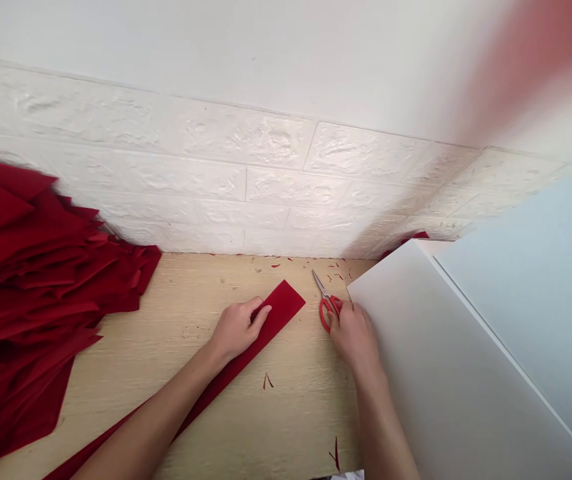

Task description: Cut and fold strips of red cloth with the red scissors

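Note:
A long red fabric strip [279, 310] runs from the lower left up to the middle of the wooden table. My left hand [239, 327] grips it near its square-cut far end, thumb and fingers closed on the cloth. To the right, my right hand [356, 333] is closed around the red handles of a pair of scissors [327, 300]. The blades point up and to the left, away from me, and appear closed. A gap separates the scissors from the strip's end.
A big heap of red fabric pieces [41, 267] fills the left side. A white box-like panel [446, 360] stands close on the right. The white brick-pattern wall [266, 193] bounds the table [206, 280] at the back. Small red scraps [268, 381] lie scattered about.

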### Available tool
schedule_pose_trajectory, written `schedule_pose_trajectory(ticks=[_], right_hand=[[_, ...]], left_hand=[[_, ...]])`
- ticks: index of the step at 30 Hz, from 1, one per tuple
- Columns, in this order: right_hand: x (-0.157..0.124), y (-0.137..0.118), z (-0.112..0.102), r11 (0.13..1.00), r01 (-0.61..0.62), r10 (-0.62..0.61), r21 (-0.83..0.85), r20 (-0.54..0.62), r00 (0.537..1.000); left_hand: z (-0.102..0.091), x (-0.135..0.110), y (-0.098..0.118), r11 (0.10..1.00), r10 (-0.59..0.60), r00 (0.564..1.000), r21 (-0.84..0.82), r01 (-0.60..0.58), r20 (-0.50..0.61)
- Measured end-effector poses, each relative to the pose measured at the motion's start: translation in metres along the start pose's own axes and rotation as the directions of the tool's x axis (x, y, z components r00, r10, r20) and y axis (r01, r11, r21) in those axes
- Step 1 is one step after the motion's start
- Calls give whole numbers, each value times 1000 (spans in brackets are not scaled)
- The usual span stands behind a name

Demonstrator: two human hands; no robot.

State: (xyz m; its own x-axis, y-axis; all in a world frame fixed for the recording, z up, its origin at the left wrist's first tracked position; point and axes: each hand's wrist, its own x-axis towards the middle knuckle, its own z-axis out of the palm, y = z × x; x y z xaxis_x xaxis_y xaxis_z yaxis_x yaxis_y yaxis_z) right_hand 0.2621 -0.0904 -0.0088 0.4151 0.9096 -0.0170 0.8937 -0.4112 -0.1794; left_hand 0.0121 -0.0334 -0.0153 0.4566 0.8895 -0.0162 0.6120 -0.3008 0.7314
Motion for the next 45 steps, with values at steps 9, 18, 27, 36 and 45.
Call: schedule_pose_trajectory(ticks=[9,18,27,36,45], right_hand=[[-40,-7,-29,446,-230,-113,865,309,944],[-86,-56,3,88,-380,-381,921,384,841],[-82,-75,-21,223,-377,-471,899,438,766],[-71,-92,-25,220,-357,-455,908,419,786],[-74,-95,-23,216,-330,-419,919,392,819]], left_hand=[[-37,2,10,978,-7,990,203,36,-143],[-69,2,19,984,-7,984,172,38,-177],[-76,1,25,995,-31,992,94,43,-125],[-82,-1,21,998,-26,995,-58,20,-92],[-83,-4,18,984,-40,999,-175,33,-37]])
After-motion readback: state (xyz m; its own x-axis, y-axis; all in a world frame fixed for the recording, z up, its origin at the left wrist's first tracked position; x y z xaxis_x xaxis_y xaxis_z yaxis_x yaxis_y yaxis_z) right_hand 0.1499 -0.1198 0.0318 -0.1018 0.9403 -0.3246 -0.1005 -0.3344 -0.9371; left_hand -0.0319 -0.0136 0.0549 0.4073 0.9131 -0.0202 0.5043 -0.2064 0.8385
